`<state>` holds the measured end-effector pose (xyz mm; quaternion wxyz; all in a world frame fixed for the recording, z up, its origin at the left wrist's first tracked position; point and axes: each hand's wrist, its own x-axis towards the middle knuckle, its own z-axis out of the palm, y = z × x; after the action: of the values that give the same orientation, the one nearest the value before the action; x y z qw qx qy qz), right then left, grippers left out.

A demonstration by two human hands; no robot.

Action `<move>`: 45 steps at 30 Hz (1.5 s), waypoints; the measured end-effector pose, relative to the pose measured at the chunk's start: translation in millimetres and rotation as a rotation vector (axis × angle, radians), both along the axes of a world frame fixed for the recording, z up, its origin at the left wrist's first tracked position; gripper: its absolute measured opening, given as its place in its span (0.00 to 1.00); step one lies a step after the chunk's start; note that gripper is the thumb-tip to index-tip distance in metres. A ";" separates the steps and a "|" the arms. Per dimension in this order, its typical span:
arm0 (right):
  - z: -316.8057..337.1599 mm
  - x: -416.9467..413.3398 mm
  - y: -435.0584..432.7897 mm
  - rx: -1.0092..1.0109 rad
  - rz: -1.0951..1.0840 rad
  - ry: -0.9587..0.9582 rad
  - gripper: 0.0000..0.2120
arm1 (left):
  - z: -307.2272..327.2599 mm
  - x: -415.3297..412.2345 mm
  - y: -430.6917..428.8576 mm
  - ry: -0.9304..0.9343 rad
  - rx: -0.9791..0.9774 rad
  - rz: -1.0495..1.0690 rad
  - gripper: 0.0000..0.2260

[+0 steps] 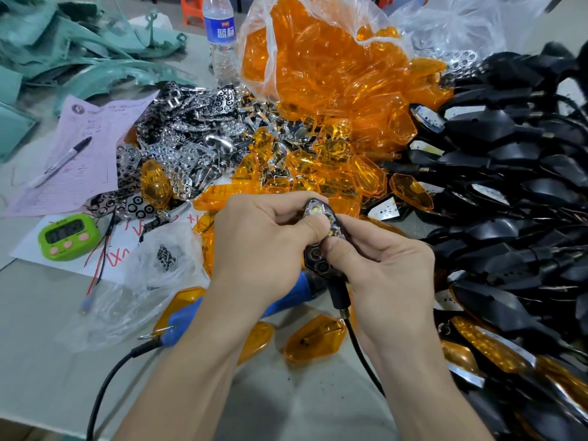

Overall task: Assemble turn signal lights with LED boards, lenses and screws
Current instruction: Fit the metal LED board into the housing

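Observation:
Both hands hold one black turn signal housing (318, 262) with a chrome reflector (315, 210) seated in it, above the table's middle. My left hand (264, 243) grips its left side, thumb pressing on the reflector. My right hand (381, 265) grips the right side, thumb against the housing's middle. The housing's black stem and cable (342, 300) hang down between my wrists. Loose orange lenses (315, 342) lie on the table below my hands. A small clear bag of screws (166, 253) lies to the left.
A blue electric screwdriver (286, 297) lies under my left wrist. Piles surround the work spot: chrome reflectors (191, 138), a bag of orange lenses (334, 68), black housings (509, 186) at right. A green timer (68, 235), papers with a pen (60, 162) and a water bottle (221, 36) stand left.

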<state>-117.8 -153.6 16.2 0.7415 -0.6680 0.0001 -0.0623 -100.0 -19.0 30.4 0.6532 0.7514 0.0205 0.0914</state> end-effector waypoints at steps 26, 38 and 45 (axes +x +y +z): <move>3.2 9.4 7.7 -0.138 -0.120 -0.047 0.09 | -4.9 2.6 7.1 -0.059 0.088 -0.002 0.06; 6.7 12.2 12.3 0.171 -0.114 0.249 0.04 | -13.1 -1.4 5.3 0.209 -0.293 -0.316 0.16; 1.7 21.9 7.7 -0.035 -0.034 0.271 0.03 | -15.3 -2.3 7.9 0.240 -0.289 -0.231 0.16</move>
<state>-95.9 -145.9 17.9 0.7217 -0.6831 0.1106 0.0160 -102.2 -11.1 15.1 0.7533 0.6526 0.0248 -0.0780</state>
